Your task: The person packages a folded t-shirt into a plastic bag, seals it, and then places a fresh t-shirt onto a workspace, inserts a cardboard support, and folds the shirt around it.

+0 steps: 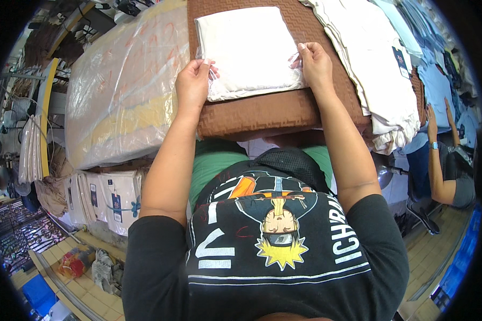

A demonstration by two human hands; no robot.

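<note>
Hands pinch the near edge of our clear-bagged white folded cloth (246, 51) at upper centre: left hand (193, 83) and right hand (315, 65), on a brown quilted pad (262, 115). Plastic-wrapped bundle (123, 85) crowds upper left, stacked pale garments (375, 69) upper right.

This looks like a clothes shop or a market stall. Piles of folded pale shirts with small dark tags (380, 59) lie on the right of a brown padded table top (262, 112). A big bundle wrapped in clear plastic sheet (118, 91) sits on the left. Below it, flat white packed shirts with tags (112, 198) stand in a row. More folded light blue clothes (434, 64) lie far right. Another person in a grey top (455, 176) sits nearby on the tiled floor (85, 289).
</note>
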